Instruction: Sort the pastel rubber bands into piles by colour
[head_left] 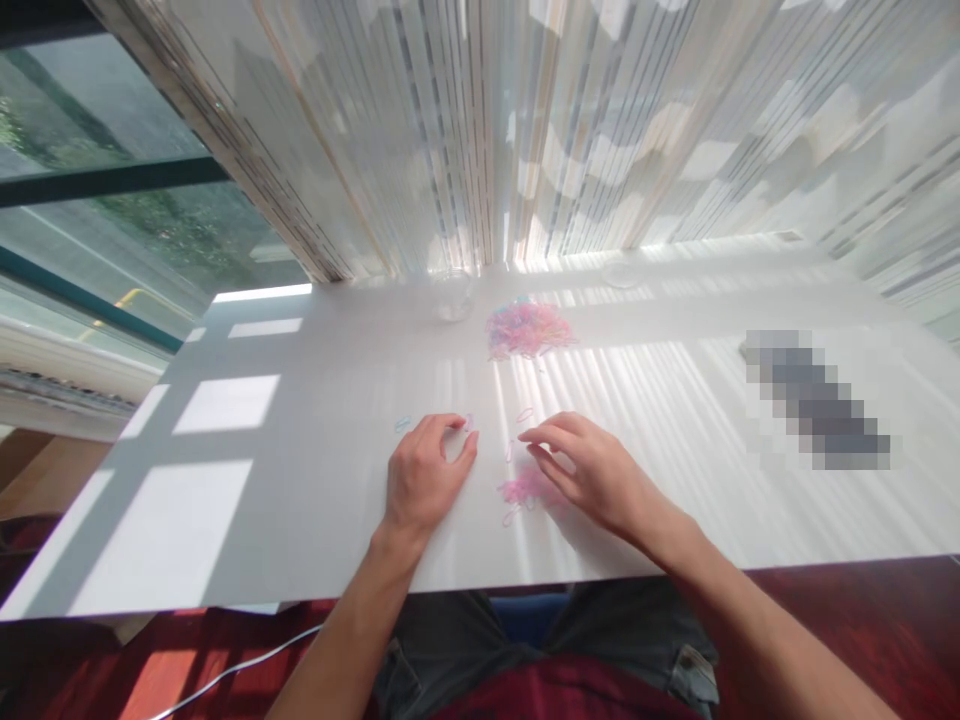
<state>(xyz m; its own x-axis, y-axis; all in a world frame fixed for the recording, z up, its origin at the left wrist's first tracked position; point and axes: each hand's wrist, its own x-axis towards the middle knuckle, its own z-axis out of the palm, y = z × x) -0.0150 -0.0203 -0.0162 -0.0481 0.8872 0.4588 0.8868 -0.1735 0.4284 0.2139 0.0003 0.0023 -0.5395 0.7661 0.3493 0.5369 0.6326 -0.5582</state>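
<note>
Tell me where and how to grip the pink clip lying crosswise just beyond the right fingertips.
Pinch the clip across its long sides at mid-length, best from above with the right hand: it looks thin and narrow, and lies flat and on its own.

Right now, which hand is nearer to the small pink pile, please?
Right. The right hand is close at the right side of the small pink pile; the left hand is to its left, with a wider gap.

1 head cam looks fwd & down at table from close above its near edge, far side prob. glare-blurred.
</note>
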